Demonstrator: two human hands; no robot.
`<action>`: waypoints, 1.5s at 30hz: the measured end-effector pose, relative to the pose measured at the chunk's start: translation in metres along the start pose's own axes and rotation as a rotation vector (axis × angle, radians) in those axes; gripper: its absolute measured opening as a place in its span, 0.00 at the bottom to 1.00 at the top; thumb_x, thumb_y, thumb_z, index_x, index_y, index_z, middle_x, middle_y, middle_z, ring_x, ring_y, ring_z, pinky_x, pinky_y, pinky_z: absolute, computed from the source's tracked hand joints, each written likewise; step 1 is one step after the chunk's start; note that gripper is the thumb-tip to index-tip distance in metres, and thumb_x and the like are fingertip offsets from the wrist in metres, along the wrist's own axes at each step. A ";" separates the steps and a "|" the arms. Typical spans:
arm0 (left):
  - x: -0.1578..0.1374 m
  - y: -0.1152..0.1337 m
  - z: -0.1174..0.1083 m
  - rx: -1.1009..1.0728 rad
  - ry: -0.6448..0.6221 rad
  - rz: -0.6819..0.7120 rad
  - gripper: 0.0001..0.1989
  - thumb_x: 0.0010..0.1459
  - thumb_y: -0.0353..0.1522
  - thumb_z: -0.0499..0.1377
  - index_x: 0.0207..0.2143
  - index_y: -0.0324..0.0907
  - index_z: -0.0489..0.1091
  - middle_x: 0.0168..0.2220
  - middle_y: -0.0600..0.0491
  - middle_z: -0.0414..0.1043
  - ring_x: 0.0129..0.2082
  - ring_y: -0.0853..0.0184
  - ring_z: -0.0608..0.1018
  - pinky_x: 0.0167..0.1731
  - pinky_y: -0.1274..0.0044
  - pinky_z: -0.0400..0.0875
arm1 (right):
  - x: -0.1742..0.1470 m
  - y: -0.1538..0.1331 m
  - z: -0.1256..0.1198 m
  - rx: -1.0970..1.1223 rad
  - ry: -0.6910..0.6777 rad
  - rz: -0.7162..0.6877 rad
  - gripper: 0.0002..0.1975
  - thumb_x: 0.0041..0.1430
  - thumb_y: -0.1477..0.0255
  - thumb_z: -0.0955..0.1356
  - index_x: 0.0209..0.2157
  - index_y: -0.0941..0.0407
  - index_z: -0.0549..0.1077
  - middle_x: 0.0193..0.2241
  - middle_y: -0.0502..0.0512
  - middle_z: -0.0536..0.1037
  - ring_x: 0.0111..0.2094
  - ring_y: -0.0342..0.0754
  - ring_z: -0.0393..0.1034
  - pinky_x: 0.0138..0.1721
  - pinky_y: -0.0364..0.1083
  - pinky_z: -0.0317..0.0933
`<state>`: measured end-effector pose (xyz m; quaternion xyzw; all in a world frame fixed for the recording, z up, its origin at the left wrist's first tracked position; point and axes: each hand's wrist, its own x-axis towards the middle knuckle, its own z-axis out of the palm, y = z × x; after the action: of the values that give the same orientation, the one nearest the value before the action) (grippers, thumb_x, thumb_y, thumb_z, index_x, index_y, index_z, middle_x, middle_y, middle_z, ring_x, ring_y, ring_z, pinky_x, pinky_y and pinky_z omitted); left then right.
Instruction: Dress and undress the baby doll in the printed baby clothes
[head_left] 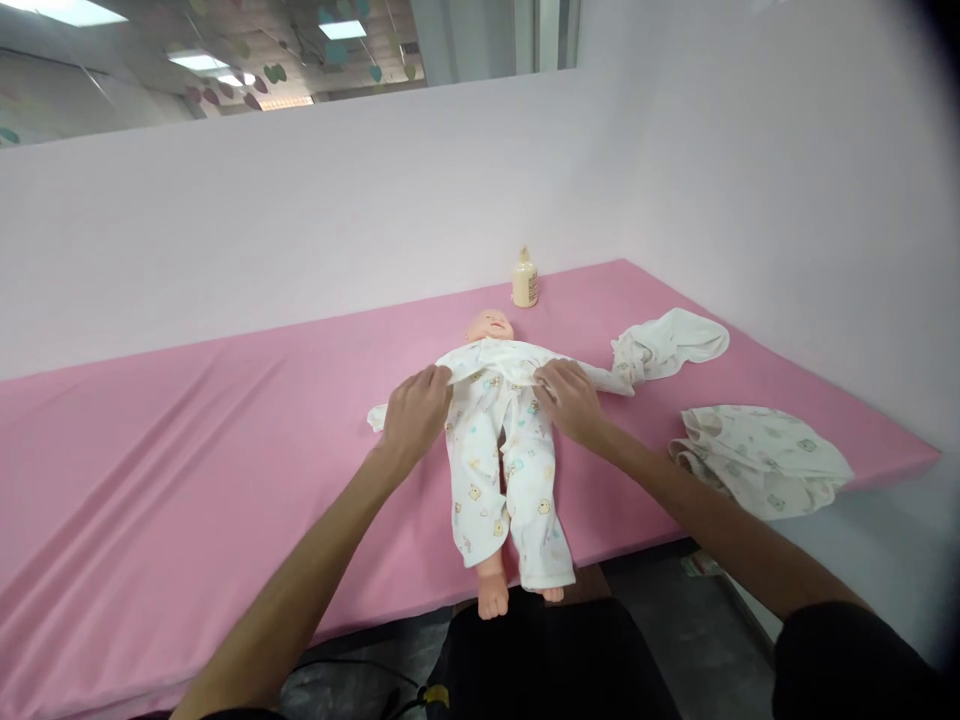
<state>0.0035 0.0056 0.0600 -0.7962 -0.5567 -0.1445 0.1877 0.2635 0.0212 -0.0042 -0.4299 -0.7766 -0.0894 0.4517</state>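
A baby doll (493, 595) lies on its back with its head at the far side and its bare feet over the table's near edge. It wears a white long-sleeved shirt (499, 355) and white patterned pants (476, 490). My left hand (420, 405) is closed on the shirt's lower hem on the left. On the right, my right hand (574, 400) pinches the same hem just above the pants. The fabric is drawn between both hands across the doll's belly. Both sleeves stretch out sideways, and the doll's hands are not visible.
The table has a pink cover (225, 480). Behind the doll's head stands a cream pump bottle (525, 280). Two white cloth items lie at the right: a crumpled one (675, 342) and a patterned folded one (772, 455). White walls (337, 210) border the back and right.
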 end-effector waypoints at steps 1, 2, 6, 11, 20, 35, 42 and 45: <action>-0.011 0.002 0.007 0.023 0.024 0.052 0.09 0.67 0.26 0.48 0.39 0.40 0.68 0.35 0.47 0.75 0.34 0.60 0.77 0.32 0.72 0.63 | -0.008 0.000 -0.004 -0.021 -0.051 -0.043 0.09 0.66 0.76 0.61 0.33 0.53 0.69 0.30 0.56 0.74 0.35 0.52 0.66 0.43 0.51 0.59; -0.022 0.003 0.014 0.032 0.043 0.098 0.10 0.67 0.25 0.48 0.39 0.40 0.68 0.33 0.47 0.74 0.34 0.60 0.77 0.32 0.72 0.64 | -0.016 0.000 -0.007 -0.035 -0.095 -0.065 0.10 0.67 0.77 0.60 0.32 0.53 0.69 0.30 0.56 0.74 0.35 0.52 0.66 0.43 0.51 0.59; -0.046 0.005 0.037 -0.095 0.082 0.072 0.11 0.67 0.25 0.47 0.43 0.39 0.68 0.35 0.47 0.75 0.36 0.60 0.78 0.35 0.72 0.68 | -0.037 0.007 -0.007 -0.056 -0.150 0.128 0.06 0.67 0.74 0.61 0.39 0.54 0.69 0.37 0.58 0.75 0.39 0.54 0.68 0.43 0.51 0.61; -0.034 0.001 0.034 -0.340 0.009 -0.229 0.10 0.69 0.35 0.51 0.46 0.40 0.67 0.43 0.45 0.74 0.41 0.57 0.77 0.35 0.71 0.69 | -0.034 0.016 -0.001 0.028 -0.362 0.500 0.12 0.67 0.65 0.62 0.28 0.53 0.62 0.30 0.55 0.73 0.31 0.51 0.67 0.31 0.48 0.55; -0.061 -0.012 0.034 -0.430 0.217 -0.099 0.09 0.69 0.33 0.48 0.40 0.42 0.66 0.36 0.48 0.75 0.36 0.62 0.76 0.36 0.71 0.69 | -0.052 0.005 -0.027 0.085 -0.477 0.401 0.16 0.66 0.68 0.61 0.24 0.52 0.56 0.26 0.53 0.70 0.29 0.50 0.64 0.32 0.48 0.54; -0.203 0.017 -0.018 -0.475 -0.055 0.199 0.29 0.65 0.32 0.57 0.67 0.48 0.56 0.57 0.44 0.72 0.55 0.59 0.78 0.49 0.70 0.78 | -0.093 -0.021 -0.039 0.196 -0.313 0.480 0.10 0.69 0.62 0.63 0.42 0.53 0.69 0.40 0.57 0.77 0.44 0.55 0.71 0.48 0.56 0.65; -0.206 0.036 0.005 -0.417 0.176 0.110 0.17 0.65 0.28 0.55 0.56 0.43 0.67 0.46 0.47 0.78 0.44 0.61 0.81 0.42 0.71 0.79 | -0.096 -0.024 -0.037 0.204 -0.309 0.453 0.09 0.69 0.63 0.63 0.40 0.54 0.70 0.41 0.58 0.77 0.45 0.56 0.71 0.50 0.57 0.64; -0.203 0.043 -0.004 -0.661 0.220 -0.054 0.09 0.64 0.26 0.54 0.43 0.44 0.71 0.40 0.52 0.76 0.38 0.67 0.80 0.35 0.77 0.77 | -0.099 -0.032 -0.039 0.195 -0.280 0.441 0.09 0.69 0.64 0.63 0.40 0.54 0.69 0.41 0.58 0.76 0.45 0.56 0.71 0.50 0.58 0.64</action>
<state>-0.0253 -0.1788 -0.0316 -0.7786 -0.4770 -0.4069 -0.0254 0.2859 -0.0769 -0.0510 -0.5511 -0.7242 0.1466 0.3878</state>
